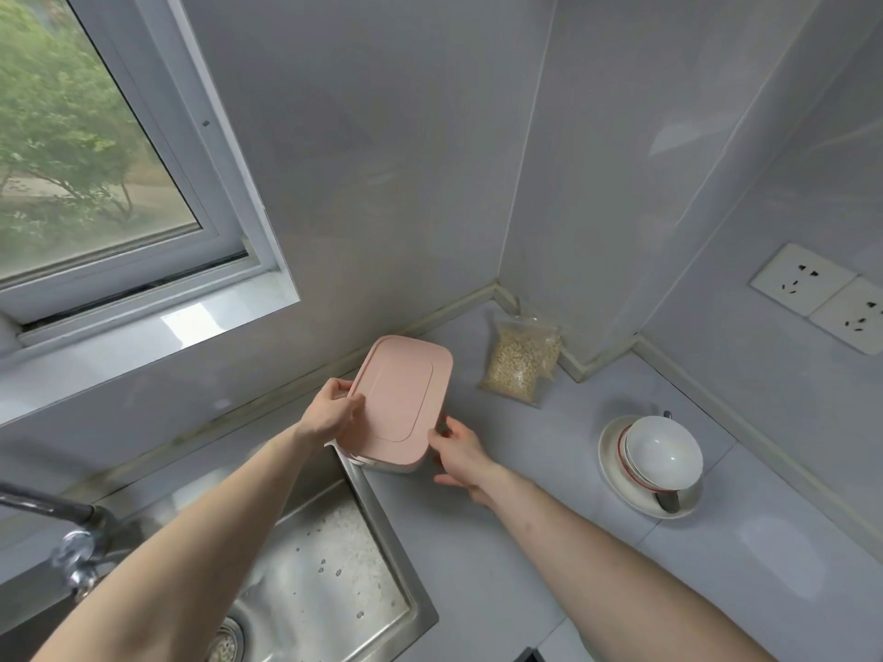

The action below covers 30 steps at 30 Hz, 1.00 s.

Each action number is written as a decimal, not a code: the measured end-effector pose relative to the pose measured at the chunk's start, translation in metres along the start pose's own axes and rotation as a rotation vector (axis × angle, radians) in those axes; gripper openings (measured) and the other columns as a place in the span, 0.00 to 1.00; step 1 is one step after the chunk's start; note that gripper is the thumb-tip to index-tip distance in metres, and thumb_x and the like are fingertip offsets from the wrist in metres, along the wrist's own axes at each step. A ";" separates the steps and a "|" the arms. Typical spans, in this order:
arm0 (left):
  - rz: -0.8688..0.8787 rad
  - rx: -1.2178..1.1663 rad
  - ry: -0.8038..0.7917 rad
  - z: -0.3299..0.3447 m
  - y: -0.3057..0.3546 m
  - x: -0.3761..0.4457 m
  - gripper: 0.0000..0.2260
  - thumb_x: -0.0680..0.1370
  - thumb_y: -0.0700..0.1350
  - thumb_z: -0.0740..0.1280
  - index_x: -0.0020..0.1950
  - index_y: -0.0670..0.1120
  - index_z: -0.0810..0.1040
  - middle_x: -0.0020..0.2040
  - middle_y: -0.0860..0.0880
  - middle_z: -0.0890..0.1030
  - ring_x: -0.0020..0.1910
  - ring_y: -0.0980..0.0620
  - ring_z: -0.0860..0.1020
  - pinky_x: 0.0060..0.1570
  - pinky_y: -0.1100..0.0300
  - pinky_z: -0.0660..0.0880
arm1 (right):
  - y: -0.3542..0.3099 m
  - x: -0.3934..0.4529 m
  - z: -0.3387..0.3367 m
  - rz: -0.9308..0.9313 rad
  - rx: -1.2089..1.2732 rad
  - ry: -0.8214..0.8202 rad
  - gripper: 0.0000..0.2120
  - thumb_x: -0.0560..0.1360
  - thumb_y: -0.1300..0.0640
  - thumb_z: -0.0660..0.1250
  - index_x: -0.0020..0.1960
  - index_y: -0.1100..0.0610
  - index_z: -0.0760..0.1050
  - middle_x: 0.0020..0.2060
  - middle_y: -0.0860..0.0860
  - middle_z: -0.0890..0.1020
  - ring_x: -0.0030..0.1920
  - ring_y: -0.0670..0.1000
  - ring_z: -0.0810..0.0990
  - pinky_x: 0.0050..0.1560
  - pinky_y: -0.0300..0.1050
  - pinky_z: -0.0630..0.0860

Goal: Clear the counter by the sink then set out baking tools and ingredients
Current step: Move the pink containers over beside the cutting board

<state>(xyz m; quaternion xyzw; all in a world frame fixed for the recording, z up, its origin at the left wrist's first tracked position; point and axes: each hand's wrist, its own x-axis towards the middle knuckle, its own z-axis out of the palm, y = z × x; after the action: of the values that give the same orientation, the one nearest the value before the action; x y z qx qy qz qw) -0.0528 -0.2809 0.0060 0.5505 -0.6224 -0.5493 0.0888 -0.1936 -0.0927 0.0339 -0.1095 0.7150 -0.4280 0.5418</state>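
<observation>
Head view: left hand (329,413) grips pink-lidded container (401,398).

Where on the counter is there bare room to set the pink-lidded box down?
Bare counter lies between the pink-lidded box and the stacked bowls, and nearer, in front of the bowls. The back corner is crowded by the grain bags. Left of the box is the sink.

The box (401,398) is rectangular with rounded corners, a pink lid bearing a raised inner outline, and a pale base visible at its near edge. It sits on the counter (549,494) at the sink's (382,542) far right corner, near edge over the rim. The bag (521,363) of grain, clear plastic, leans in the wall corner, just right of the box.
</observation>
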 end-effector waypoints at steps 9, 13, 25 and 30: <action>0.011 -0.044 -0.182 0.015 -0.007 -0.030 0.08 0.78 0.42 0.70 0.56 0.46 0.76 0.50 0.44 0.84 0.43 0.49 0.80 0.43 0.57 0.75 | 0.035 0.009 -0.020 0.031 0.095 0.036 0.28 0.82 0.36 0.55 0.79 0.45 0.62 0.71 0.47 0.74 0.67 0.55 0.74 0.57 0.52 0.77; 0.007 -0.060 -0.282 0.034 -0.014 -0.053 0.07 0.78 0.40 0.71 0.53 0.45 0.76 0.51 0.45 0.84 0.46 0.49 0.80 0.46 0.57 0.75 | 0.058 0.009 -0.033 -0.011 0.168 0.072 0.25 0.83 0.38 0.56 0.76 0.47 0.67 0.65 0.46 0.81 0.63 0.52 0.80 0.67 0.56 0.76; -0.084 -0.027 -0.429 0.084 -0.038 -0.104 0.21 0.69 0.49 0.74 0.58 0.45 0.74 0.59 0.46 0.80 0.59 0.49 0.80 0.65 0.50 0.75 | 0.102 -0.045 -0.074 0.029 0.213 0.164 0.23 0.84 0.40 0.54 0.76 0.47 0.66 0.66 0.49 0.79 0.65 0.53 0.77 0.70 0.52 0.71; -0.189 -0.136 -0.473 0.096 -0.021 -0.102 0.33 0.67 0.56 0.74 0.69 0.51 0.68 0.63 0.48 0.79 0.62 0.49 0.79 0.64 0.51 0.74 | 0.093 -0.035 -0.082 0.026 0.194 0.198 0.27 0.84 0.39 0.55 0.77 0.51 0.67 0.70 0.51 0.77 0.69 0.54 0.75 0.72 0.52 0.70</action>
<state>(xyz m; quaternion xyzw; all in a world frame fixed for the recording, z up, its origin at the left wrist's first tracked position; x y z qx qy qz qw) -0.0702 -0.1403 0.0039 0.4551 -0.5333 -0.7092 -0.0739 -0.2223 0.0262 -0.0066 -0.0045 0.7218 -0.4967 0.4820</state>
